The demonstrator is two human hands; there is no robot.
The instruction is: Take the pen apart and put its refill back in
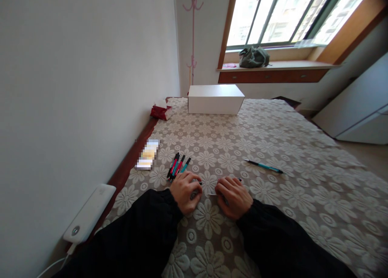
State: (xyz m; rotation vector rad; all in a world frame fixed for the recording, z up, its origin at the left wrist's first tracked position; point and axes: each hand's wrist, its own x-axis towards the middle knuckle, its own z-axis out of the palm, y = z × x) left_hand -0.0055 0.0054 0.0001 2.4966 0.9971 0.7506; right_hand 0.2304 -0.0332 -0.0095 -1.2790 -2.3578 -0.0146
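Observation:
My left hand is closed, with fingers curled around a pen part whose small dark end pokes out toward the right. Most of that piece is hidden in the palm. Facing it across a small gap, my right hand is also closed; a thin pale rod, like a pen refill, sticks out from it toward the left. A dark tip shows behind the right knuckles. Just beyond my left hand lies a cluster of several black, red and teal pens. One teal and black pen lies apart at the right.
A flower-patterned cloth covers the table. At its far end stands a white box, with a red tissue pack to its left. A blurred-out flat object and a white power bank with cable lie along the wall side.

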